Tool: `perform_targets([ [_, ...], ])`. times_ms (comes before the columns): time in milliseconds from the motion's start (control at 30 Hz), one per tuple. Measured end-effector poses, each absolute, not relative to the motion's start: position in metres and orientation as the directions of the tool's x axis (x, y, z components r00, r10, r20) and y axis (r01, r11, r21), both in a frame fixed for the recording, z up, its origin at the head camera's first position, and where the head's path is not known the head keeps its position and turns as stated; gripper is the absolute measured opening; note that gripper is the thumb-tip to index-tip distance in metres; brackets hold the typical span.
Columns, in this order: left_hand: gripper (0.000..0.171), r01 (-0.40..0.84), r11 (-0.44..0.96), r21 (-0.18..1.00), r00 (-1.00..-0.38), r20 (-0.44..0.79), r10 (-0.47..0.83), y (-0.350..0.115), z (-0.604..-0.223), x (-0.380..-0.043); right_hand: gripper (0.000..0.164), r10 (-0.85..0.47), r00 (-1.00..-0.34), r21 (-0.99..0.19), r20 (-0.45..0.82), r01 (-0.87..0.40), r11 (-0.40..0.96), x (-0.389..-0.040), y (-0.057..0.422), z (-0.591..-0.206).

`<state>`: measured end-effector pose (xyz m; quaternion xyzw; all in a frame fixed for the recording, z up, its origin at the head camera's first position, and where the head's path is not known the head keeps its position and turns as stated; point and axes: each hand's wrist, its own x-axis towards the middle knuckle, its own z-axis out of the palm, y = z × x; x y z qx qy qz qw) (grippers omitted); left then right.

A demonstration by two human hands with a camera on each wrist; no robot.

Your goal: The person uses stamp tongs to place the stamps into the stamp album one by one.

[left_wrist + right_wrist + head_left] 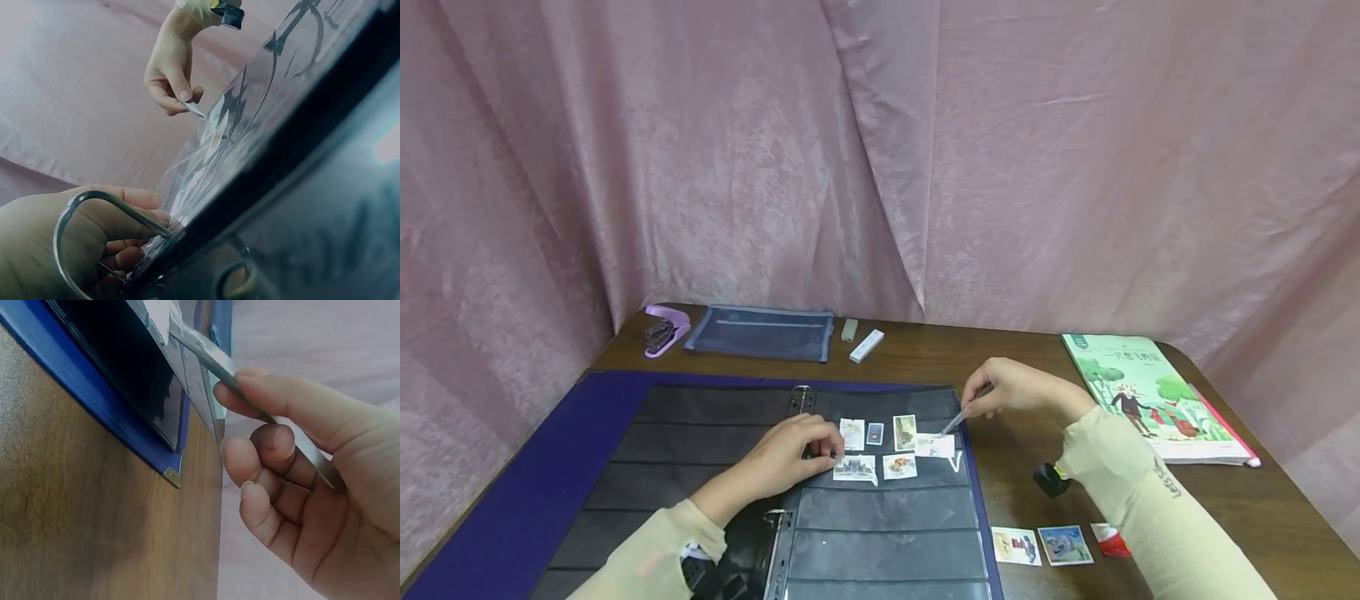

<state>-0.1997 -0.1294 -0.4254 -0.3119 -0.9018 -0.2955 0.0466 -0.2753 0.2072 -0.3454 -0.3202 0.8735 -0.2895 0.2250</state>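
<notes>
My right hand (1011, 387) holds metal tweezers (219, 359) between thumb and fingers, at the right edge of an album page (887, 550). The tweezers' tips meet a whitish stamp (934, 446) over the upper rows; whether they grip it is unclear. My left hand (793, 454) lies by the binder rings, fingertips touching the page beside a building stamp (853, 468). Whether those fingers pinch the page film cannot be seen. Close by are an upright stamp (905, 432), a small blue stamp (875, 433), another stamp (852, 434) and an orange-toned stamp (899, 466).
Loose stamps lie right of the album, including a blue-toned stamp (1065, 545) and a red-and-white piece (1111, 540). Behind are a purple stapler (667, 331), a mesh pouch (760, 333) and a white block (867, 346). A green-covered book (1150, 392) lies at right.
</notes>
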Motion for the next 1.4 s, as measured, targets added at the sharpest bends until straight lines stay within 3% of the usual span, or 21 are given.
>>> perform_targets([
  [400, 0.018, 0.583, 0.632, 0.51, -0.805, 0.257, 0.536, -0.129, -0.425, -0.199, 0.005, -0.702, -0.667, -0.6, -0.249, -0.463, 0.652, -0.278, 0.202, -0.338],
  [833, 0.018, 0.586, 0.632, 0.507, -0.803, 0.258, 0.538, -0.129, -0.426, -0.2, 0.004, -0.738, -0.596, -0.553, -0.317, -0.516, 0.654, -0.278, 0.183, -0.33],
  [1400, 0.018, 0.585, 0.627, 0.514, -0.803, 0.262, 0.535, -0.129, -0.426, -0.2, 0.004, -0.701, -0.614, -0.523, -0.364, -0.488, 0.699, -0.273, 0.177, -0.33],
])
